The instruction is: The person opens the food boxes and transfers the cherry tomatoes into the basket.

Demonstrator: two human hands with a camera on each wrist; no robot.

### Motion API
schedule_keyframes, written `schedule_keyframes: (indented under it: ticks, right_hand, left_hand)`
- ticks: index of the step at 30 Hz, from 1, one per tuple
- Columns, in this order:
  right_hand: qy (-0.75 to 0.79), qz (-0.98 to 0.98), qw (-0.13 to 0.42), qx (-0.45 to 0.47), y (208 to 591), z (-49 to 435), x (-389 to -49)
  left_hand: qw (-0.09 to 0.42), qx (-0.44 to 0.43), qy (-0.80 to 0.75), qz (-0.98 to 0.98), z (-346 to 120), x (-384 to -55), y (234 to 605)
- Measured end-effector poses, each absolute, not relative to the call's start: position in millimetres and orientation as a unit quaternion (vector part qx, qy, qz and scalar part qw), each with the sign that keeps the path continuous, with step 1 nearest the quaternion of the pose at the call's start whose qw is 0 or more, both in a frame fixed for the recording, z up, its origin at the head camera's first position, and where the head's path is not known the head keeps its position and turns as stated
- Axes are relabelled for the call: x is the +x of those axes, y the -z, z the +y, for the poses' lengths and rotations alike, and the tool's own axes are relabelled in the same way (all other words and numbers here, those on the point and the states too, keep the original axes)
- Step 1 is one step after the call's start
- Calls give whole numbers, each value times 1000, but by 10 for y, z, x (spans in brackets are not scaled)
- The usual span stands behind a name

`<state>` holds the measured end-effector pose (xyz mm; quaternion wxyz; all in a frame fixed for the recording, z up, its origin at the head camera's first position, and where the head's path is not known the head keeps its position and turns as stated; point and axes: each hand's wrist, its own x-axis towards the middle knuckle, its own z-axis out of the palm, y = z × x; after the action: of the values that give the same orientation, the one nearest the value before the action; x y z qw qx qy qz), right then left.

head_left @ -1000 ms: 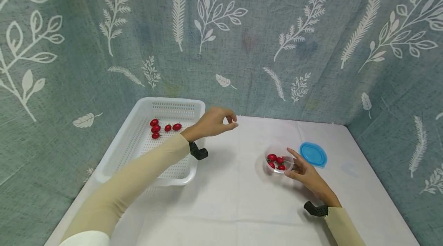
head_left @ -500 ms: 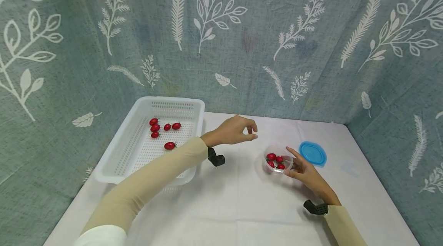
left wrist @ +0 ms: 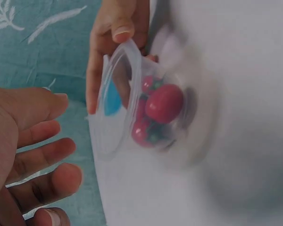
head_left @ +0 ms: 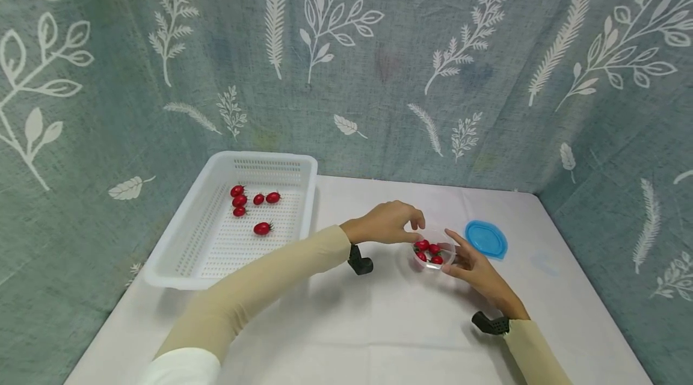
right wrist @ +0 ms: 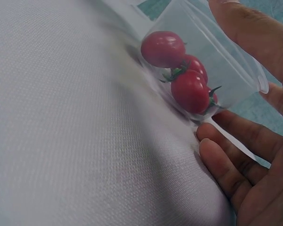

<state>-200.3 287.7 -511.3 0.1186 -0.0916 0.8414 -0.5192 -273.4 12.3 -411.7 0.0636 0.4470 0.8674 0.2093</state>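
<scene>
My right hand (head_left: 476, 267) grips the side of a round clear plastic container (right wrist: 224, 66), its thumb at the rim and fingers round the far side. Several cherry tomatoes (right wrist: 189, 92) with green stems lie in the bottom of the container, which stands on the white cloth. My left hand (head_left: 387, 222) hovers at the container's left rim, fingers loosely bent. Nothing is between its thumb and fingers (left wrist: 66, 181) in the left wrist view.
At the left stands a white slotted basket (head_left: 178, 240) with several more cherry tomatoes (head_left: 262, 228) on its floor. A blue lid (head_left: 486, 239) lies behind my right hand. Leaf-patterned green curtains (head_left: 346, 60) rise behind and at both sides of the table.
My left hand has moved right and toward me, from beside the basket to the container's rim. One basket tomato came out from behind the left sleeve. My right hand keeps its grip.
</scene>
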Motion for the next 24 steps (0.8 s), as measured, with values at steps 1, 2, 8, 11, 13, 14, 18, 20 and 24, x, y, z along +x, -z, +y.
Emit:
schedule_keyframes:
  ticks: [1,2,8,11,13,14,18,20,24]
  right_hand:
    - [520,841,119,-93,5119,2880,-2004]
    - [522,840,119,-93,5124,2882,-2004]
    - [528,835,116,-101,5118,2887,-2003]
    - [530,834,113,-108,5114,2897,-2009]
    - [533,831,111,-116,5116,2906,-2014]
    - [535,829,111,-118,5117,2909,-2016]
    - [541,824,114,-123,5120,2923,-2019]
    - [543,823,116,-122,5118,2927,-2016]
    - [546,820,120,-122,5118,2932,-2013]
  left_hand:
    - [68,448,-204,868,152,-2727,4135]
    - [72,448,-200,868,181,-2720,4154]
    - [87,447,-179,872,317,-2664,4235]
    - [90,443,-168,876,373,-2658,4283]
    - [94,440,-163,878,407,-2661,4318]
    - [96,439,-162,878,423,-2663,4333]
    - [112,440,-162,876,475,-2669,4377]
    - [118,443,-159,874,502,-2674,4392]
    - [129,438,-146,878,547,-2679,4399]
